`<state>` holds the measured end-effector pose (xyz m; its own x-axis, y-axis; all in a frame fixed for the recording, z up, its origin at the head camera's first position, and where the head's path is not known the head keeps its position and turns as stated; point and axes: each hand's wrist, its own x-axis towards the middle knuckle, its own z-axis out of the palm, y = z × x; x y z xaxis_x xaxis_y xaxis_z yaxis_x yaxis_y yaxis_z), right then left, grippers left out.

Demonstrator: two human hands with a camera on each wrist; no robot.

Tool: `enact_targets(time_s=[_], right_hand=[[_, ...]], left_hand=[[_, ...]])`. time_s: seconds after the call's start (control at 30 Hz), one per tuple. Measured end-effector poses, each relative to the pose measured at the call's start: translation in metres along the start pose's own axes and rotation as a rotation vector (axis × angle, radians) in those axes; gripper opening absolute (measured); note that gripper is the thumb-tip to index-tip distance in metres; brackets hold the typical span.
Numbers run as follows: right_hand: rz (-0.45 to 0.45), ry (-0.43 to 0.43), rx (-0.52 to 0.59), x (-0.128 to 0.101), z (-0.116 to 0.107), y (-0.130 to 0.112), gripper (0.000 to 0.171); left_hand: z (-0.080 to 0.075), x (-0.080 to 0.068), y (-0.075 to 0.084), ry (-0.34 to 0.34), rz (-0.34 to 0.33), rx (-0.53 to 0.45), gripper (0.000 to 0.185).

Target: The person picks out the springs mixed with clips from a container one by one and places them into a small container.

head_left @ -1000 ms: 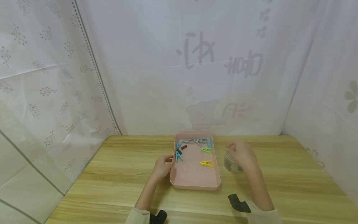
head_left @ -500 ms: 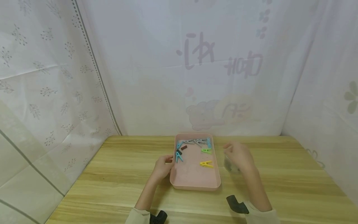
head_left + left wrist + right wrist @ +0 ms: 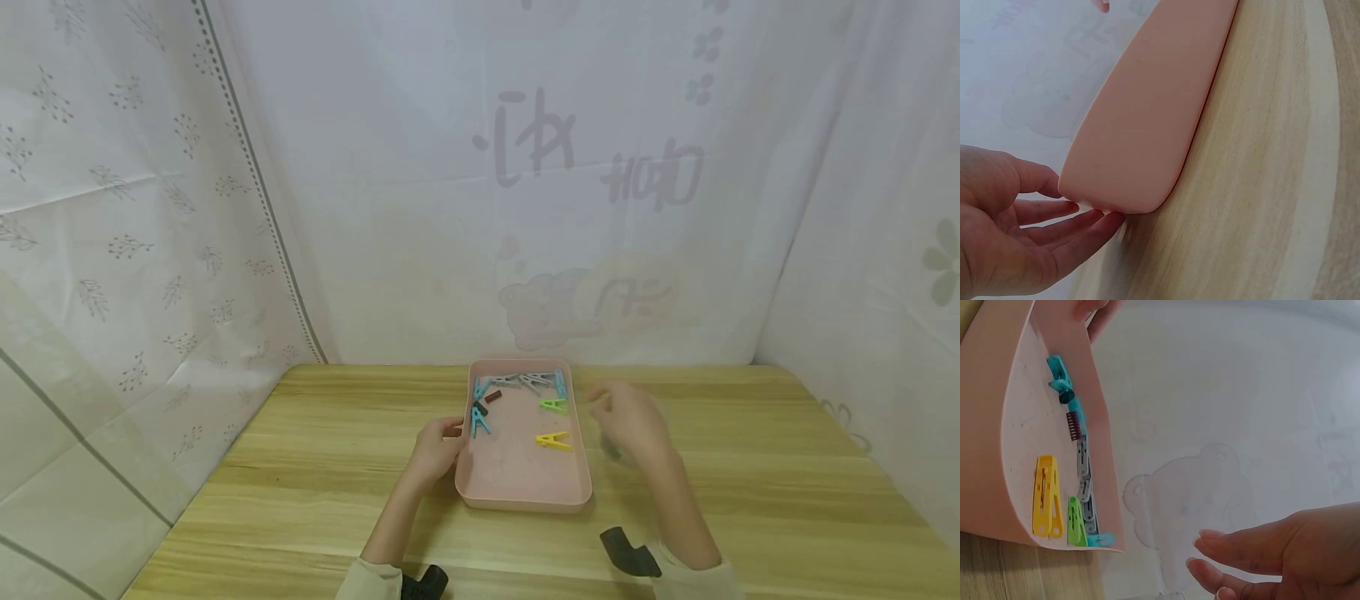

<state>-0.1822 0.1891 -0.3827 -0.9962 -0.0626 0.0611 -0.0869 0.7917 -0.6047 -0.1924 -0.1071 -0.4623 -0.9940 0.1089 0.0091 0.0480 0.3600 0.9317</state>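
The left hand (image 3: 435,450) lies against the left wall of the pink tray (image 3: 517,492), its fingers (image 3: 1066,231) nearly straight and touching the tray's outer corner, not curled round it. The right hand (image 3: 628,423) hangs just right of the tray, above the table (image 3: 300,483), fingers (image 3: 1235,550) loosely extended and apart, holding nothing that can be made out. A blurred clear jar (image 3: 611,446) sits under that hand; whether the fingers touch it, I cannot tell.

Inside the tray lie clothes pegs. A yellow peg (image 3: 553,438) is near the middle, a green peg (image 3: 553,404) just behind it. Grey pegs (image 3: 521,381) line the far wall, with a blue peg (image 3: 560,382) at their right end. By the left wall, close to the left hand's fingertips, are teal pegs (image 3: 478,408) and a small dark brown peg (image 3: 493,395).

The tray stands in the middle of the table, with patterned white curtains (image 3: 525,167) hanging behind and to both sides.
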Motion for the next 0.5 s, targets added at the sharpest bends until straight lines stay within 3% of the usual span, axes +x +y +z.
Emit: enact_targets(time_s=[0.5], right_hand=[[-0.017, -0.045, 0.028, 0.0037, 0.0035, -0.0108, 0.03]], left_hand=[[-0.0002, 0.0012, -0.0025, 0.006, -0.014, 0.006, 0.042]])
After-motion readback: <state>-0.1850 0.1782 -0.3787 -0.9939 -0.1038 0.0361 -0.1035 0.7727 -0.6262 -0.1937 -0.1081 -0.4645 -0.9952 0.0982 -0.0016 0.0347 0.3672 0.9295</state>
